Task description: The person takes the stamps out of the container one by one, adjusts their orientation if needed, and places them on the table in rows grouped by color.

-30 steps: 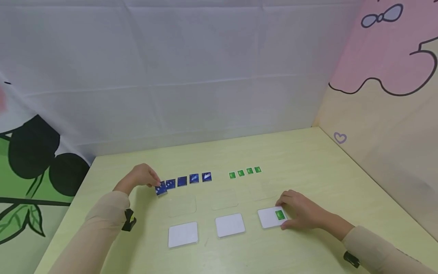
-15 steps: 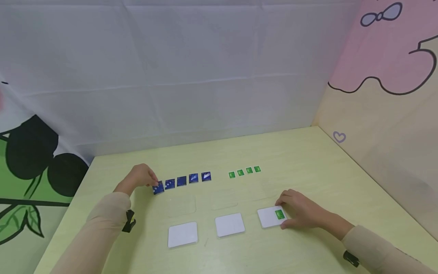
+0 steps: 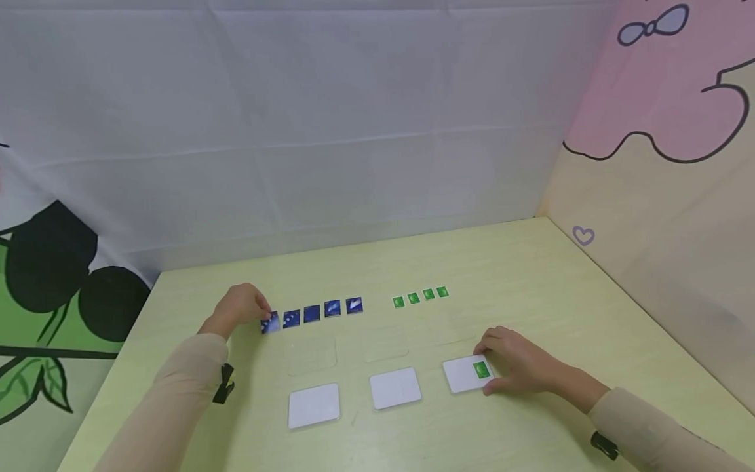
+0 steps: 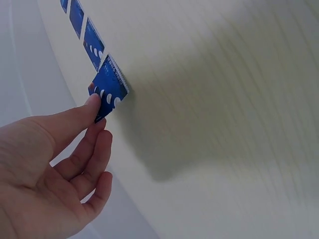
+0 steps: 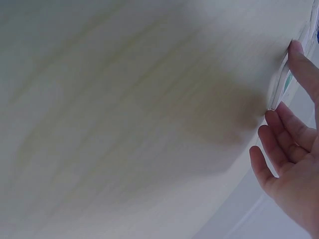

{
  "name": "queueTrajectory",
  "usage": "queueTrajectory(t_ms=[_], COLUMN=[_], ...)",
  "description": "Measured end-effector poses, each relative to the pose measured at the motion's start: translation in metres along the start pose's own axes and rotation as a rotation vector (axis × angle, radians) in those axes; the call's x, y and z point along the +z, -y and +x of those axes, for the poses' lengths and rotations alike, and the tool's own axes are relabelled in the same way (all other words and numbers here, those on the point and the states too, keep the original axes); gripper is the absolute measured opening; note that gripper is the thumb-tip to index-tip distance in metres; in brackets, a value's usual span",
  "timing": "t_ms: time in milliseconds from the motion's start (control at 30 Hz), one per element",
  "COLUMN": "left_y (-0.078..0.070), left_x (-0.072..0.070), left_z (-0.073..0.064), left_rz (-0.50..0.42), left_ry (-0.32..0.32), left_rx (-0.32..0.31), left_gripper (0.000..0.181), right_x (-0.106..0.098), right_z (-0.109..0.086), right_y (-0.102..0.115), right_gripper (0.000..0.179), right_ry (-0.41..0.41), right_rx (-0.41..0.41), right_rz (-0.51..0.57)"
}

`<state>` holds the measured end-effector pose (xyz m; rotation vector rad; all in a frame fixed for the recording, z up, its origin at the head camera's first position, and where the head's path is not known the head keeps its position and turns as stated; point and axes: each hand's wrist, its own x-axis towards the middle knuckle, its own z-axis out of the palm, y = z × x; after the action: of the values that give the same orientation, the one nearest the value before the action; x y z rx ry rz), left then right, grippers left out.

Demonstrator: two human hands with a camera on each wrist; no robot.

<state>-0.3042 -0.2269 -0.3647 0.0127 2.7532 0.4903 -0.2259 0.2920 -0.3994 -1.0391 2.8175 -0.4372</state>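
Note:
My left hand (image 3: 240,307) pinches a dark blue stamp (image 4: 110,85) between thumb and fingers, at the left end of a row of blue stamps (image 3: 312,314). Pale moon shapes and a perforated edge show on it in the left wrist view, where it looks tilted off the table. My right hand (image 3: 522,362) holds a white card (image 3: 459,375) by its right end, thumb on the near edge and fingers at the far one. A green stamp (image 3: 481,370) lies on that card's right part. In the right wrist view the card (image 5: 280,82) is seen edge-on, with a clear rim.
Two plain white cards (image 3: 314,406) lie left of the held one. Behind the cards are faint clear rectangles (image 3: 312,355). Several small green stamps (image 3: 413,297) form a row farther back. White cloth (image 3: 354,131) hangs at the table's back edge.
The left hand has shifted slightly left with the blue stamp, which overlapped its neighbour and now sits apart from it. The right hand and its card have stayed in place.

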Motion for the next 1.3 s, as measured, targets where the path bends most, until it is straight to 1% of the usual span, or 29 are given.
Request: queueTrajectory(t_ms=[100,300,667,1000,1300], left_y=[0.0,0.0,0.003,0.008,0.009], left_x=[0.0,0.001,0.006,0.012,0.011], left_z=[0.0,0.003,0.008,0.013,0.012], left_rz=[0.002,0.001,-0.009,-0.027,-0.019], left_ry=[-0.006,-0.014,-0.016,-0.031,-0.036], left_rx=[0.001,0.013,-0.001,0.016,0.005], left_gripper=[0.011,0.011,0.01,0.01,0.013], right_x=[0.0,0.001,0.001,0.0,0.001], right_z=[0.0,0.0,0.001,0.001,0.001], right_y=[0.0,-0.001,-0.001,-0.001,-0.001], right_gripper=[0.054,0.053,0.053,0.054,0.054], right_ry=[0.011,0.002,0.014,0.022,0.02], right_rx=[0.009,0.001,0.003,0.013,0.014], right_rz=[0.004,-0.001,0.001,0.007,0.008])
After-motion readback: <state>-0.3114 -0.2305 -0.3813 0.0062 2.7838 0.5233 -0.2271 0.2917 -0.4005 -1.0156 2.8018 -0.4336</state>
